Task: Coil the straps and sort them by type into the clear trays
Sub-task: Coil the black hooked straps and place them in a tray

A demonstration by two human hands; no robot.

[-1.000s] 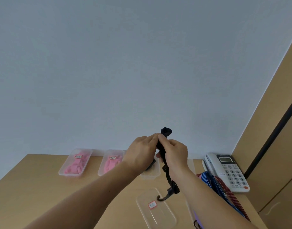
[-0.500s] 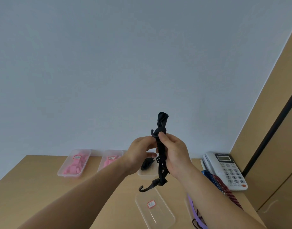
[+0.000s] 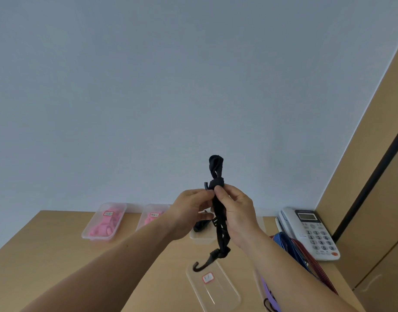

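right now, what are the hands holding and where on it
The left hand and right hand both pinch the bunched black strap near its top, just under the folded loop; its lower hook hangs free.

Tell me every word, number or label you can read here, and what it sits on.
"1 2 3 4 5 6 7 8 9 0": keypad of the white telephone.
Telephone display: too small to read.
Red-edged label on the near clear tray: blurred, unreadable.
Left label on the left pink-strap tray: blurred.
Middle label on the second pink-strap tray: blurred.
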